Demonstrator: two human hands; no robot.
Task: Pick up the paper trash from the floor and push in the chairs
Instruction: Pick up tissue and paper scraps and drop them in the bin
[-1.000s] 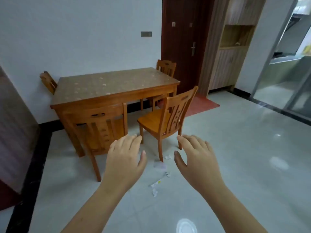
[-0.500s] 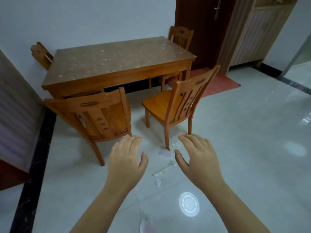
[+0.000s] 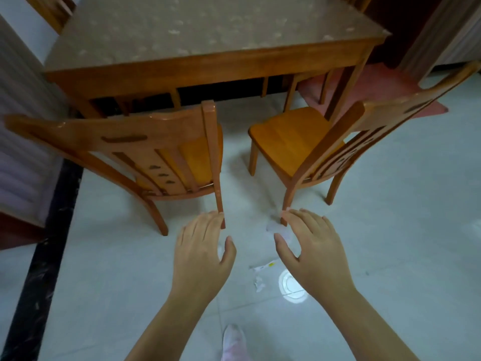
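Note:
Small white paper scraps lie on the grey tile floor: a strip with a yellow mark (image 3: 264, 266), a crumpled bit (image 3: 259, 284) and a pale piece (image 3: 272, 226) by the right chair's leg. My left hand (image 3: 201, 252) and my right hand (image 3: 312, 251) hover above them, palms down, fingers spread, holding nothing. Two wooden chairs stand pulled out from the table (image 3: 208, 63): the left chair (image 3: 145, 152) with its back toward me, the right chair (image 3: 307, 142) turned at an angle.
A black floor border (image 3: 44, 256) runs along the left wall. A red mat (image 3: 377, 87) lies beyond the right chair. More chairs stand behind the table at top left (image 3: 52, 9). My foot (image 3: 234, 342) shows at the bottom. A round light reflection (image 3: 292, 286) shines on the floor.
The view has moved closer and tilted down toward the floor. The chairs and scraps now appear nearer. Both hands stay open and spread in front of me.

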